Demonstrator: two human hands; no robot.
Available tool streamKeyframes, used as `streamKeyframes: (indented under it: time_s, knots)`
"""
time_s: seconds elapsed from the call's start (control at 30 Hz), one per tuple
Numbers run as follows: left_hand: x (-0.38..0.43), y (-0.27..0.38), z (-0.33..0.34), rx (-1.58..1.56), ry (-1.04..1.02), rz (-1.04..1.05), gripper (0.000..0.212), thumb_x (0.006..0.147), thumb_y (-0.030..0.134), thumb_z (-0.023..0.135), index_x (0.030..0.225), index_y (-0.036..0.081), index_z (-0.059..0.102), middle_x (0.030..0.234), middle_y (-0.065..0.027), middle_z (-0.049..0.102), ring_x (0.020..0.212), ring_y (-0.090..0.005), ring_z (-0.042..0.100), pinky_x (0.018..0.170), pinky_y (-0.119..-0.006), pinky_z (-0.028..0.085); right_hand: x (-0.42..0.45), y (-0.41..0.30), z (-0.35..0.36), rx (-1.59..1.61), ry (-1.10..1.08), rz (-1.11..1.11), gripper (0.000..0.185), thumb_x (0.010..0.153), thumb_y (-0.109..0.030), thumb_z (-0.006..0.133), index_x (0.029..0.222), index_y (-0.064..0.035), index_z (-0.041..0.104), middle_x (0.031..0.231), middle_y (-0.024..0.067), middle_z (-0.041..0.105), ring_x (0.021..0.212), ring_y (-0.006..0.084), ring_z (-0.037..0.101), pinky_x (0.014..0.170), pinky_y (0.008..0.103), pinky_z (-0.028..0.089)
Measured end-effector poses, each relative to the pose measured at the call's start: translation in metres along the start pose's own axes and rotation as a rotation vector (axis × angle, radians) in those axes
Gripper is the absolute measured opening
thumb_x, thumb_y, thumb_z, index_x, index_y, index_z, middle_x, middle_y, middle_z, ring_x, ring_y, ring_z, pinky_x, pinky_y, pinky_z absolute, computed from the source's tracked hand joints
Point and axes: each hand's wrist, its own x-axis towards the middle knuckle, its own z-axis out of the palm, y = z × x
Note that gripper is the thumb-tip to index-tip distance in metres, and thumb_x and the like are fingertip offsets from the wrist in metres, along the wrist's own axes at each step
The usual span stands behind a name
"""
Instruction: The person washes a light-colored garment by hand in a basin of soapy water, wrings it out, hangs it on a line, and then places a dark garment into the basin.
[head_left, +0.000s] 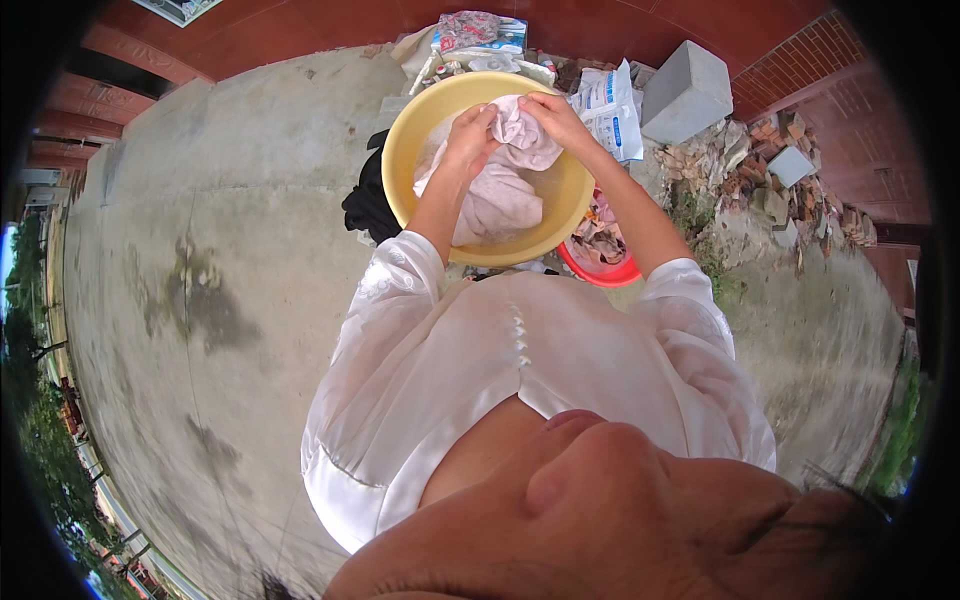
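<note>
A pale pink wet cloth garment (499, 202) lies bunched in a large yellow plastic basin (401, 161) that holds some water. The upper end of the cloth is lifted between my two hands near the basin's far side. My left hand (472, 139) grips one edge of it, with the thumb on top. On the other edge, my right hand (551, 116) pinches the fabric between thumb and fingers. The lower part of the garment rests in the basin, partly behind my left forearm.
Black cloth (371, 195) lies left of the basin. A red basin (600, 262) with clothes stands at its lower right. Beyond are a white printed bag (611, 112), a grey block (688, 94) and a rubble pile (772, 172). Concrete ground (247, 187) extends left.
</note>
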Motion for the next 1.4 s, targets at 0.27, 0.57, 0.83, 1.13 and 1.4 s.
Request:
streamKeyframes:
  time_s: [0.27,0.57,0.83,1.13,1.4]
  knots:
    - [0.011,-0.057,-0.008,-0.143,0.337,-0.140,0.035,0.105,0.037,0.048,0.106,0.005,0.061,0.100,-0.0117,0.062,0.084,-0.0234,0.061,0.075,-0.034,0.050,-0.066,0.003,0.093,-0.538,0.267,-0.271,0.045,0.100,-0.035,0.061,0.071,0.0006,0.062,0.059,0.0165,0.055,0.051,0.0219,0.053,0.054,0.0374,0.043]
    - [-0.002,-0.083,-0.020,-0.130,0.263,-0.237,0.029,0.105,0.031,0.049,0.111,0.005,0.061,0.103,-0.0075,0.064,0.093,-0.0175,0.060,0.080,-0.036,0.051,-0.052,0.038,0.112,-0.695,0.378,-0.220,0.050,0.097,-0.042,0.058,0.068,-0.0044,0.071,0.063,0.0226,0.061,0.059,0.0423,0.063,0.059,0.0509,0.048]
    - [0.010,-0.094,-0.048,-0.185,0.041,-0.130,0.029,0.106,0.029,0.046,0.116,0.006,0.061,0.108,-0.0087,0.066,0.097,-0.0225,0.065,0.086,-0.041,0.055,-0.044,0.032,0.104,-0.666,0.428,-0.180,0.050,0.096,-0.040,0.062,0.065,-0.0014,0.066,0.062,0.0245,0.058,0.058,0.0427,0.061,0.059,0.0497,0.046]
    - [-0.007,-0.078,-0.016,-0.224,0.112,-0.154,0.024,0.106,0.028,0.046,0.098,0.011,0.061,0.094,-0.0038,0.063,0.086,-0.0170,0.061,0.074,-0.035,0.053,-0.055,0.027,0.104,-0.771,0.460,-0.181,0.055,0.100,-0.043,0.056,0.068,-0.0002,0.070,0.061,0.0206,0.063,0.057,0.0357,0.067,0.059,0.0443,0.051]
    - [0.010,-0.086,-0.027,-0.068,0.028,-0.169,0.025,0.105,0.028,0.048,0.092,0.010,0.060,0.089,-0.0032,0.061,0.079,-0.0155,0.060,0.068,-0.034,0.050,-0.058,0.019,0.107,-0.718,0.467,-0.229,0.056,0.102,-0.040,0.054,0.067,0.0009,0.068,0.061,0.0232,0.061,0.054,0.0372,0.064,0.057,0.0450,0.050]
